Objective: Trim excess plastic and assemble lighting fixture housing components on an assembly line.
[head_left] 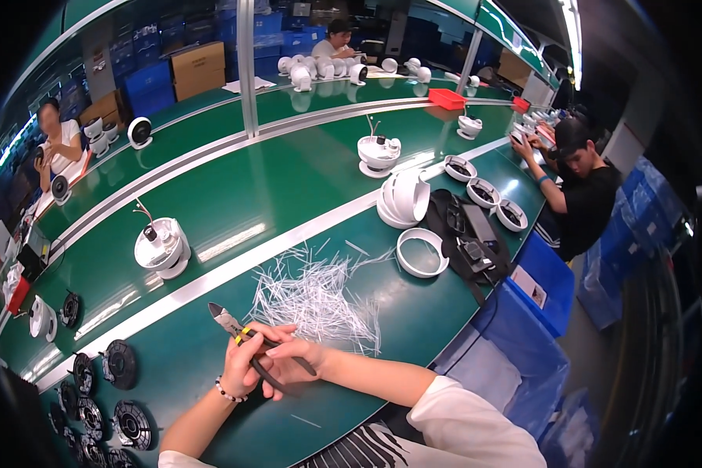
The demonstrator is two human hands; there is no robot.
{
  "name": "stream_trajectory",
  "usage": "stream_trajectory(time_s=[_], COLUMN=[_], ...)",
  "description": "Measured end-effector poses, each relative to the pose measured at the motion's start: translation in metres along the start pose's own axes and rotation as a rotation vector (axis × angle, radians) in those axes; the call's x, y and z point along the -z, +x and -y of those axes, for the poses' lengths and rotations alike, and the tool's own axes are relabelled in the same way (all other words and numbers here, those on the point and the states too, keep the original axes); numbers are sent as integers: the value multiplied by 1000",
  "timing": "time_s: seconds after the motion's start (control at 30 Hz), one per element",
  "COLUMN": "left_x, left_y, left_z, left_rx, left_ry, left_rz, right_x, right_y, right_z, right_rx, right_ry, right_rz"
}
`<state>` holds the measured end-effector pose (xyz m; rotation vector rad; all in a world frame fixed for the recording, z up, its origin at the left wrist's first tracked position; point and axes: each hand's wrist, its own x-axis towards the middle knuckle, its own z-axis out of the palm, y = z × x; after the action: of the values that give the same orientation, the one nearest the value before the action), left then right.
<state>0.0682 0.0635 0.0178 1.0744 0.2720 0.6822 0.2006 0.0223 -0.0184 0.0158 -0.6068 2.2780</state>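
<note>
My left hand (pixel 241 366), with a beaded bracelet at its wrist, is closed around a pair of diagonal cutters (pixel 227 320). The cutters have dark handles with yellow bands, and their metal jaws point up and to the left. My right hand (pixel 298 354) meets the left one and is closed over the handles, so the fingers of both hands partly cover each other. Just beyond the hands, a loose heap of thin white plastic strips (pixel 312 300) lies on the green table (pixel 351 269). One stray strip (pixel 306 421) rests nearer me.
Several black round parts (pixel 132 425) fill the near left. White domed housings with wires (pixel 162 248) stand along the green line. To the right are a white ring (pixel 421 253), a black bag (pixel 468 242) and blue bins (pixel 542 273). A co-worker (pixel 581 187) sits beyond.
</note>
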Motion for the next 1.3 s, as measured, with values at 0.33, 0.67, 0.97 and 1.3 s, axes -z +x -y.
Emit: stream_trajectory(time_s=[0.33, 0.67, 0.97, 1.3], left_x=[1, 10, 6, -31], left_y=[1, -2, -7, -14], left_z=[-13, -34, -24, -47], left_rx=[-129, -266, -590, -509], left_ry=[225, 159, 1032, 1334], left_rz=[89, -140, -314, -118], right_x=[-29, -27, -31, -5], right_y=[5, 5, 21, 17], right_z=[2, 7, -33, -51], right_rx=[9, 189, 536, 654], right_ry=[-326, -444, -1564, -1205], right_rz=[-196, -529, -538, -627])
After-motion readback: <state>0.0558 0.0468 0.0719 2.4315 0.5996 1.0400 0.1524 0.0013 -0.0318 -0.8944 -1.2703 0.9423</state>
